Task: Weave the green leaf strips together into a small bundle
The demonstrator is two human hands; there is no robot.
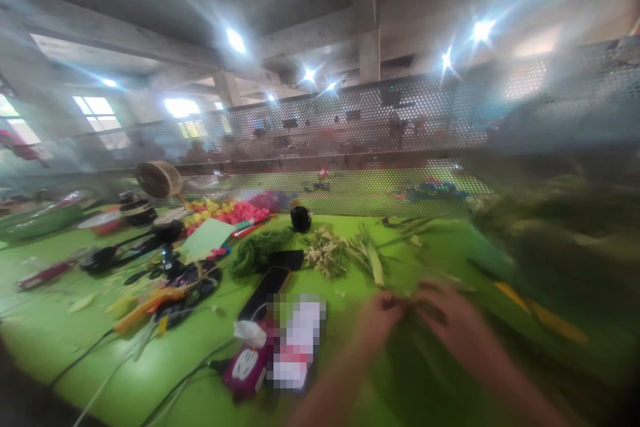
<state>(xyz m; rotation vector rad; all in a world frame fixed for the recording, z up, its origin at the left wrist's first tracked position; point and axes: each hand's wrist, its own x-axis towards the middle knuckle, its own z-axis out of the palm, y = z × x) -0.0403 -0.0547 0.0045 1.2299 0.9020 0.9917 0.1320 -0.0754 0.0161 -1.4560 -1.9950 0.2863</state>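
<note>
Both hands meet over the green table (60, 340) at lower right, smeared by motion. My left hand (379, 321) and my right hand (453, 323) close together on long green leaves or stems (417, 303) that run between them. Their fingers are too blurred to read clearly. A large blurred mass of green foliage (550, 247) lies to the right of my right hand.
A dark phone (264, 292) and a purple packet (246, 365) lie left of my hands. Piles of cut greenery (325, 250), a black cup (301, 218), pink and yellow flowers (225, 211), tools, cables and a small fan (159, 179) crowd the left. A perforated metal screen (350, 127) closes the back.
</note>
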